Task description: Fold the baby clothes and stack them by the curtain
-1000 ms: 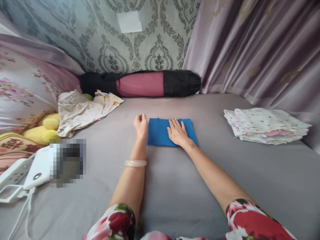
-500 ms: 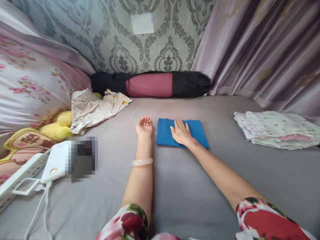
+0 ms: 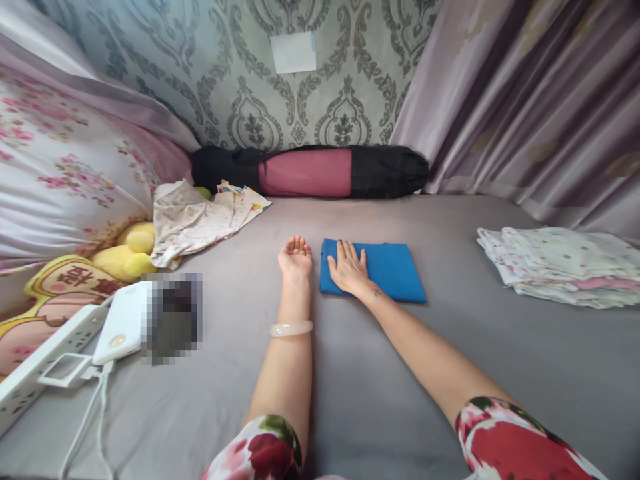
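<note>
A folded blue cloth [image 3: 393,270] lies flat on the grey bed sheet [image 3: 380,413] in front of me. My right hand [image 3: 349,268] rests palm down on its left part, fingers stretched out. Just left of the cloth and apart from it, my left hand [image 3: 295,257] lies on the sheet with the palm turned up. Its fingers curl loosely and nothing is in them. A pale bangle [image 3: 291,329] circles my left wrist.
At the right is a stack of folded patterned cloths [image 3: 565,267]. A black and pink rolled bag [image 3: 305,173] lies along the wall. To the left are crumpled light clothes [image 3: 187,223], a yellow plush toy [image 3: 127,253], a white power strip [image 3: 45,353] and a white device [image 3: 124,320] with cables.
My left hand has turned from a closed, sideways pose to palm up. My right hand has slid left across the blue cloth. The view has shifted left.
</note>
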Tool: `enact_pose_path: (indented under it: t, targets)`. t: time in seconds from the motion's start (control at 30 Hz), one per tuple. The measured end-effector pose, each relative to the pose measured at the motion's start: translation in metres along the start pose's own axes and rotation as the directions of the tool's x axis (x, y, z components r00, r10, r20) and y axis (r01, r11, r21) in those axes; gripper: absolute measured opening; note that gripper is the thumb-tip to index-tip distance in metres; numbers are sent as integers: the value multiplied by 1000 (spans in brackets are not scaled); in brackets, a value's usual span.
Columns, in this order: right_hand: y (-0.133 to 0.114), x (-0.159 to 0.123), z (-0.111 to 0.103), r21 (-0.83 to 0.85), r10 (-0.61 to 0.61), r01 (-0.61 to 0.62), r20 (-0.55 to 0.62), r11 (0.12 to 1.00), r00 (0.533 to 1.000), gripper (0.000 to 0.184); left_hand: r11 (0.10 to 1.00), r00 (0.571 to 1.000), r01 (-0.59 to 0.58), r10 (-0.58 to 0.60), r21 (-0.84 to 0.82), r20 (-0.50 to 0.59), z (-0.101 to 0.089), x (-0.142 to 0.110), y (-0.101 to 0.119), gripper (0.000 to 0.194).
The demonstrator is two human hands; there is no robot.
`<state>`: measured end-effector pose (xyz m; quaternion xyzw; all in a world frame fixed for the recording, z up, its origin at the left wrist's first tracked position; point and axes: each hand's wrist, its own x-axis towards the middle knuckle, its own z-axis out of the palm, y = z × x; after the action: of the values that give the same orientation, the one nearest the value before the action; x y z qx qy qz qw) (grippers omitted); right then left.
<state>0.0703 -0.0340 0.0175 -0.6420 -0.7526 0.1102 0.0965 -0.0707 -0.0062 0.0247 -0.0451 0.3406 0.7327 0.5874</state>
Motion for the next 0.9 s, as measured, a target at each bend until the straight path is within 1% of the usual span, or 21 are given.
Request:
enact_pose_path:
  t: [0.07,0.13,0.23,0.33,0.4,0.5,0.63,0.77,0.9]
  targets:
    - [-3,1,-3,2,10,-10,8,1000,1000,64,999,1000,16,-16,-50,-15,1,-1,0,24]
    - [-9,3,-6,-4,7,-7,-5,1000,1000,64,998,1000,17,-18,-60,-18,2,-3,1,24]
    - [-21,7,-7,-23,-57,56,-43,998,997,61,996,1000,15,-17,-86,-18,3,-6,3,24]
    - [-30,11,-2,-22,-109,109,-29,994,994,60,987,999,34,-38,-159,-21,3,-7,4,24]
    - [-31,13,3,-13,-112,112,-19,994,994,60,981,999,43,-47,-187,-18,3,-6,4,24]
    - [-29,15,9,-5,-107,107,-27,994,994,60,984,999,34,-34,-177,0,1,-4,4,24]
    - [-28,16,10,-2,-102,102,-21,995,995,61,987,1000,30,-29,-156,6,0,-2,4,25]
    - [-33,6,3,6,-100,100,5,995,995,62,988,999,33,-33,-154,2,0,-2,5,25]
    - [-39,-17,1,5,-186,186,-8,983,983,63,987,999,23,-19,-160,27,-2,-4,5,25]
